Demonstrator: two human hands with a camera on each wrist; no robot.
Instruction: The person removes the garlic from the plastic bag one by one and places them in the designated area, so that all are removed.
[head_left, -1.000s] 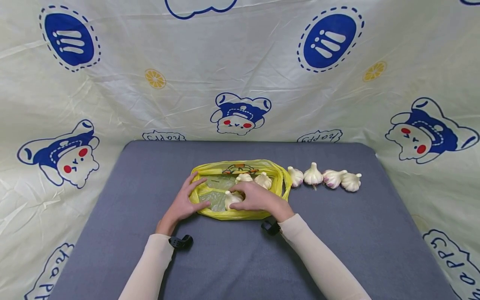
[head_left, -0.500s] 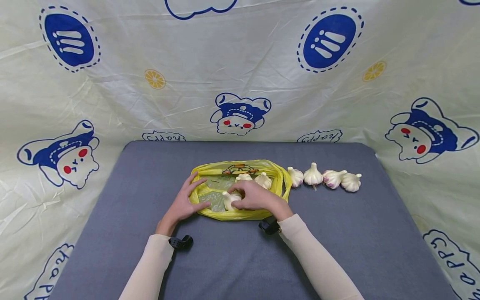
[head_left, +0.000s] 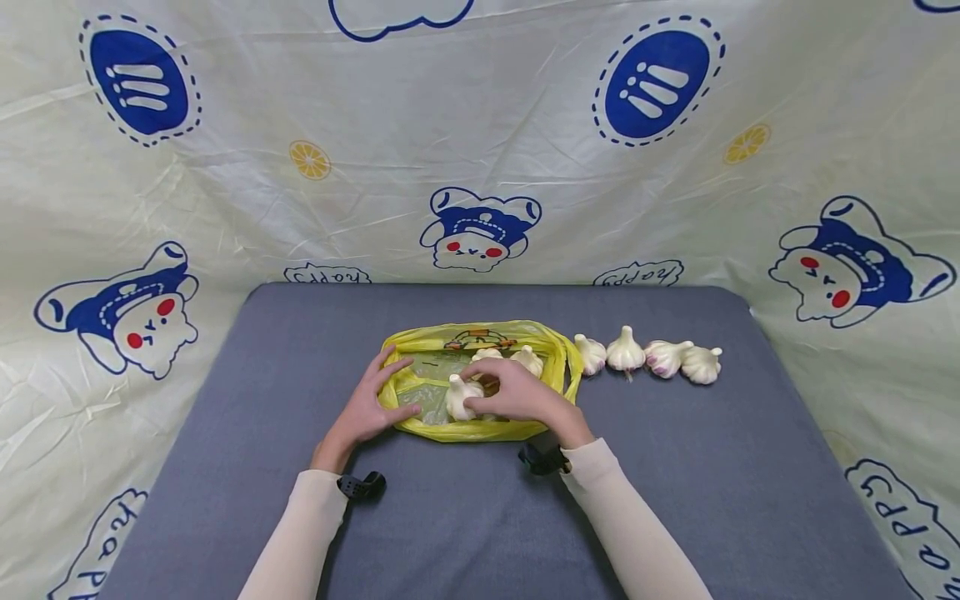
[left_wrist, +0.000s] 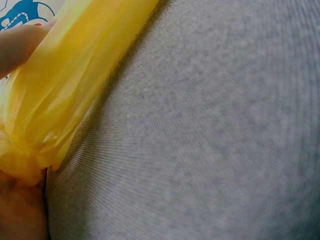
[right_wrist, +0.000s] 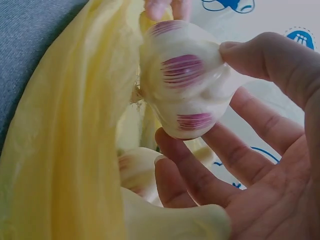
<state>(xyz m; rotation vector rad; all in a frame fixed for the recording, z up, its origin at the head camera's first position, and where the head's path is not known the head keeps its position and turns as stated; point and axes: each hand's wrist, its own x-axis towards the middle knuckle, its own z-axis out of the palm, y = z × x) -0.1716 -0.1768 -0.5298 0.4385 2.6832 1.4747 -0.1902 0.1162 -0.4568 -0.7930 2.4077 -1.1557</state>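
My right hand (head_left: 517, 393) pinches a white garlic bulb (head_left: 462, 398) with purple streaks between thumb and fingers, inside the mouth of a yellow plastic bag (head_left: 487, 432). In the right wrist view the same garlic bulb (right_wrist: 187, 80) is close up, the thumb at its upper right and the fingers under it. My left hand (head_left: 367, 402) rests on the bag's left side, with thumb and index finger spread over the rim into the opening. In the left wrist view the bag (left_wrist: 75, 85) partly hides that hand. Two other bulbs lie in the bag, such as the garlic bulb (head_left: 527, 360) at its right.
Several garlic bulbs (head_left: 626, 351) form a row on the grey table (head_left: 660, 492), right of the bag. A white printed sheet (head_left: 525, 100) hangs behind the table. Each wrist carries a black camera band (head_left: 362, 485).
The bulb in my right hand has risen slightly and turned more upright, its stem now pointing up. My left hand and the bag have hardly moved.
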